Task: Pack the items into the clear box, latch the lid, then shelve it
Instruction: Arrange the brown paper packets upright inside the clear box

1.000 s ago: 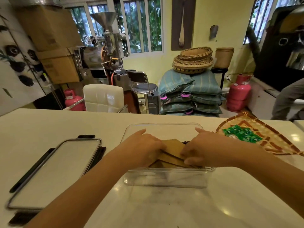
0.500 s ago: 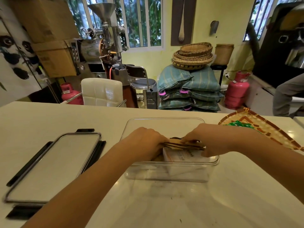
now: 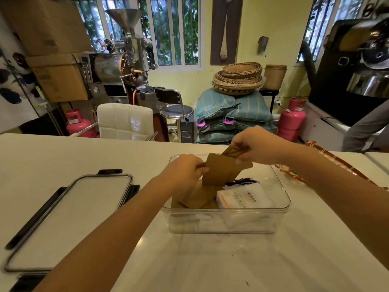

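Task stage: packing is judged under way; latching and shelving are not yet done.
Left hand (image 3: 185, 171): fingers are curled round the near-left edge of the flat brown kraft-paper pouches (image 3: 221, 171).
Right hand (image 3: 259, 144): the far upper corner of the same pouches is pinched; the fanned stack is held just above the box opening.
Clear rectangular plastic box (image 3: 282, 203): directly below both hands, open-topped, on the white tabletop (image 3: 231, 260).
Packed so far: more brown pouches lie below the left hand; a white printed packet (image 3: 244, 198) and a dark cord bundle (image 3: 242, 182) lie below the right hand.
Clear lid with black latch flaps (image 3: 69, 218): lying flat, well to the left of the left hand, unattached.
Woven patterned tray (image 3: 336, 163): behind the right forearm; contents cannot be told.
Edges: the box rim is near the pouches' lower corners; a snag is judged possible.
Open room: bare tabletop is available nearer than both forearms.
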